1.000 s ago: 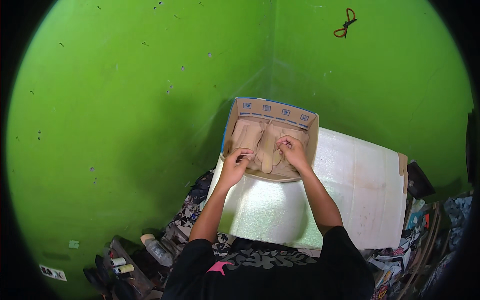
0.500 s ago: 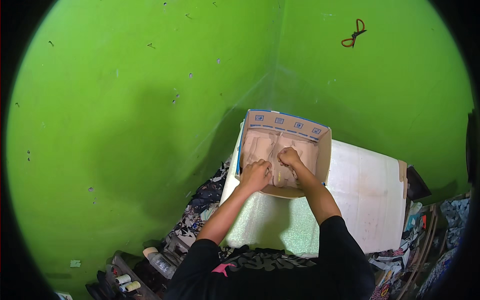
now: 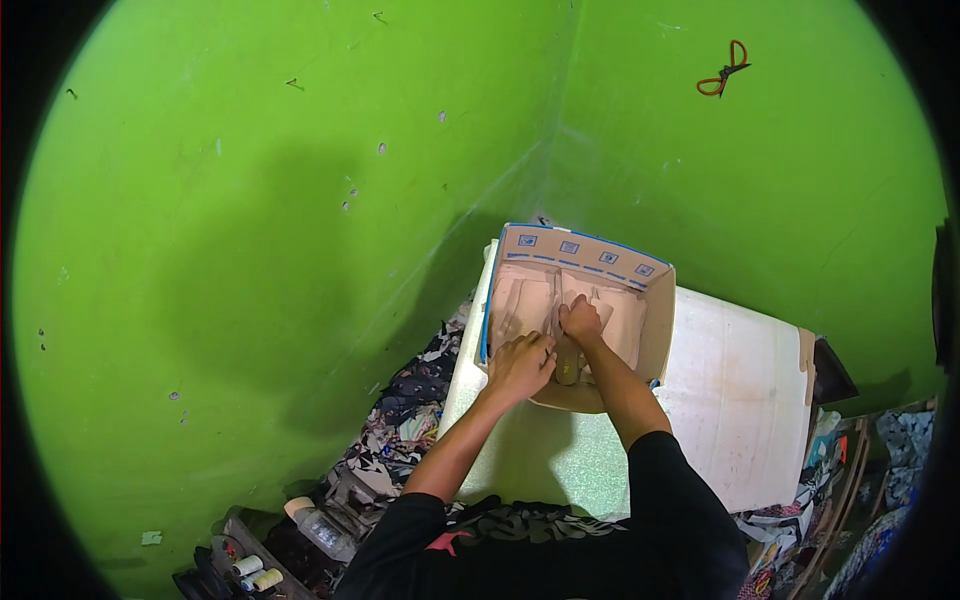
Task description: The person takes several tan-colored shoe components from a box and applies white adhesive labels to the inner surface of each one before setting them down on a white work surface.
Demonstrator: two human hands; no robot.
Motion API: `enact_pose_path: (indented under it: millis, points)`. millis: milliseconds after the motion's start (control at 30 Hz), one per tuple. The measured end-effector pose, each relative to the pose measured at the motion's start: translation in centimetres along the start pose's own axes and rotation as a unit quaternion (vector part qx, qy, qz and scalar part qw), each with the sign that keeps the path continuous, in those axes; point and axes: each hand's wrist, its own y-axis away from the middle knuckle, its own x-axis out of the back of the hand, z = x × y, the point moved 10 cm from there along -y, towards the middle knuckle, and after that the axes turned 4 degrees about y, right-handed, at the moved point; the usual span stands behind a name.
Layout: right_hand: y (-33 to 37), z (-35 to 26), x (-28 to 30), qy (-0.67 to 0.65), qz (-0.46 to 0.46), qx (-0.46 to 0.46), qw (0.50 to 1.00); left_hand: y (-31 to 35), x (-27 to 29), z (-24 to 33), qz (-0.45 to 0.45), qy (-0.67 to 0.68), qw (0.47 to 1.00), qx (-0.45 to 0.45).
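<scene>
An open cardboard box point(image 3: 658, 325) with blue-trimmed edges stands on a white slab-like surface point(image 3: 740, 390). Flat brown pieces point(image 3: 622, 335) lie inside it, parted by an upright strip down the middle. Over the near left part of the box, my left hand point(image 3: 520, 368) has its fingers curled together near that strip. Farther in, my right hand point(image 3: 580, 322) is closed like a fist. Between both hands lies a brown piece with a small yellow mark point(image 3: 567, 370). Whatever the fingers grip is hidden or too small to name.
Green walls meet in a corner behind the box. Red-handled scissors point(image 3: 725, 70) hang on the right wall. Fabric scraps point(image 3: 405, 400) are heaped left of the white surface. Thread spools point(image 3: 257, 572) and a clear plastic bottle point(image 3: 325, 530) sit at lower left.
The view has shifted slightly, moving the box a little right and down in the picture. Both hands stay inside the box, with the left hand's fingers nearer the middle strip.
</scene>
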Motion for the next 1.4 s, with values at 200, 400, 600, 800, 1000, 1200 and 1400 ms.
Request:
enact_pose_path:
  millis: [200, 400, 600, 800, 1000, 1200, 1400]
  points:
    - [-0.4, 0.1, 0.6, 0.031, -0.015, 0.040, 0.999, -0.3, -0.1, 0.0, 0.014, 0.010, 1.000, -0.006]
    - [8.1, -5.6, 7.9, -0.062, 0.098, 0.299, 0.947, -0.1, -0.2, -1.1, 0.000, 0.029, 0.998, 0.063]
    - [19.1, -6.1, 11.9, -0.148, 0.097, 0.353, 0.919, 0.4, 0.3, 0.3, 0.001, 0.199, 0.976, 0.083]
    - [22.0, -3.8, 12.4, -0.178, 0.132, 0.362, 0.905, 1.1, -2.4, 0.4, 0.027, 0.371, 0.921, 0.117]
    - [23.6, 1.0, 13.3, -0.242, 0.175, 0.340, 0.892, 2.4, -5.2, 0.7, 0.038, 0.417, 0.893, 0.164]
    - [25.4, 7.8, 13.1, -0.358, 0.095, 0.255, 0.893, 3.3, -8.0, 7.5, -0.017, 0.473, 0.870, 0.135]
    - [29.6, 17.0, 13.4, -0.504, 0.064, 0.165, 0.846, 5.4, -13.5, 15.1, -0.098, 0.492, 0.858, 0.111]
